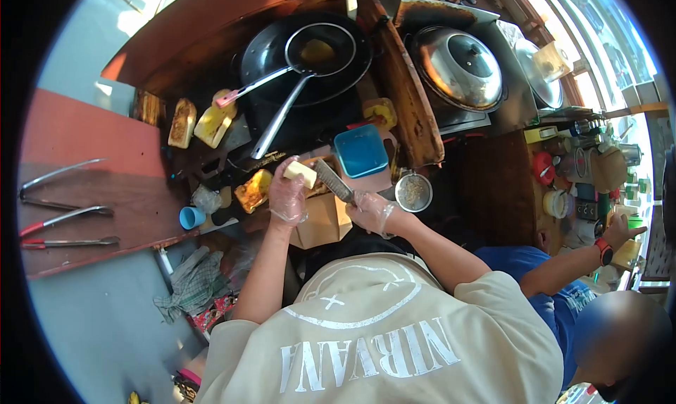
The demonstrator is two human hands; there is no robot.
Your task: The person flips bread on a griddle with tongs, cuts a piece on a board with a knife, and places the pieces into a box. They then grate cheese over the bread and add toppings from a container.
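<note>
In the head view, my left hand (289, 196), in a clear plastic glove, is closed around a pale yellow block of cheese (301, 175). My right hand (371, 211), gloved too, grips a metal grater (332, 179), its blade slanting up toward the cheese. Below the two hands stands an open brown cardboard box (322, 222). Browned toast (254, 191) with yellow on it lies just left of my left hand. A blue plastic container (360, 151) sits beyond the grater, and a small strainer (414, 193) is right of my right hand.
A black wok (267, 59) holds a long-handled strainer (320, 50) at the back. More toast (183, 123) lies to the left, near a blue cup (191, 218). Tongs (67, 219) rest far left. A lidded steel pot (456, 69) stands right. Another person (563, 284) reaches out at lower right.
</note>
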